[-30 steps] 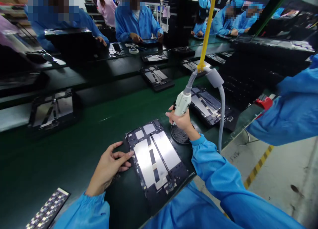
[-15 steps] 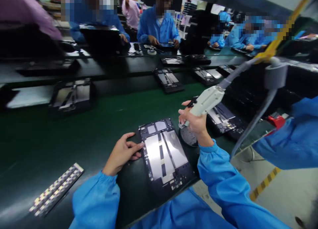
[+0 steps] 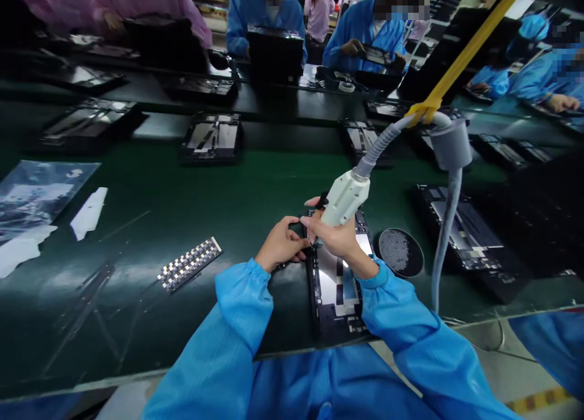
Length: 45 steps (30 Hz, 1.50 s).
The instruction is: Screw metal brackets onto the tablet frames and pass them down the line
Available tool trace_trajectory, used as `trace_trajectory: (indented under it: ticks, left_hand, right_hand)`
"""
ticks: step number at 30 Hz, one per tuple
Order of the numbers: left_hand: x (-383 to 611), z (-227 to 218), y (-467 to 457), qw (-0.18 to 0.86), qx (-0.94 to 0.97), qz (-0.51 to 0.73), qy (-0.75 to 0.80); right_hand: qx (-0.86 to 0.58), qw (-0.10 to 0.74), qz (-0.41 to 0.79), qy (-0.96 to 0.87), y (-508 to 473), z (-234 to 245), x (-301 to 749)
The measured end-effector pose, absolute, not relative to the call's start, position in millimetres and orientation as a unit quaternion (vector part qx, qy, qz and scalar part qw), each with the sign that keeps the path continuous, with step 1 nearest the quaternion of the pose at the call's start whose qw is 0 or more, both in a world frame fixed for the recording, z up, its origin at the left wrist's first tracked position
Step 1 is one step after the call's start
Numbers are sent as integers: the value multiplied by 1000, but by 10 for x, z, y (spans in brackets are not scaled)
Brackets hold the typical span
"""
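An opened tablet [image 3: 323, 310] with silvery battery packs and dark ribbon strips lies near the front edge of the bench. My right hand [image 3: 335, 237] is wrapped round a white electric screwdriver [image 3: 345, 196], tilted over the tablet's upper left edge; my fingers hide its tip. Close against that same edge is my left hand [image 3: 283, 244], its fingers curled and its thumb by the driver's lower end. Whether a screw is between the fingers cannot be seen. Right of the tablet stands a round black dish [image 3: 400, 253] of small screws.
A card with rows of small shiny parts [image 3: 190, 264] lies left. Farther left are a clear plastic bag [image 3: 41, 192] and a white scrap [image 3: 89, 213]. Another opened tablet [image 3: 460, 225] is at right. The grey driver cable [image 3: 442, 237] hangs from a yellow strap [image 3: 479, 43]. Co-workers sit opposite.
My right hand has brought the screwdriver from above the screw dish over to the tablet's upper left edge. My left hand stays by that edge, and the view has turned right to left.
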State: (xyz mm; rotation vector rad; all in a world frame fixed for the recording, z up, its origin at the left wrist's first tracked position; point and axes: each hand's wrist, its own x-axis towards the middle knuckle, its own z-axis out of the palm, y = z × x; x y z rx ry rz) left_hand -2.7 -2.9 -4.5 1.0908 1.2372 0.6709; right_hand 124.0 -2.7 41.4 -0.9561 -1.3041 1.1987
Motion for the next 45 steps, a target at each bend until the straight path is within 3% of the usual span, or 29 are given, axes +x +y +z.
trace_trajectory:
  ticks: [18, 22, 28, 32, 36, 39, 45]
  left_hand:
    - [-263, 66, 17, 625, 481, 307, 532]
    - [-649, 156, -49, 482, 563, 329, 585]
    - [-620, 13, -308, 289, 684, 208, 636]
    - [-571, -42, -280, 272, 691, 177, 646]
    - [-587, -32, -183, 373, 633, 212, 644]
    - [-594, -28, -165, 408, 621, 239, 624]
    - [-634, -148, -196, 193, 729, 195, 627]
  right_hand:
    - [-403, 517, 462, -598, -96, 333, 1230]
    - [-399, 504, 439, -627, -134, 324, 1222]
    - [-410, 540, 443, -586, -159, 281, 1179]
    - [-384, 573, 458, -561, -174, 531, 1456]
    - [-408, 620, 422, -521, -201, 691, 2141]
    - [-434, 667, 372, -478, -115, 551, 2631]
    - [-469, 708, 315, -424, 170, 195, 2909]
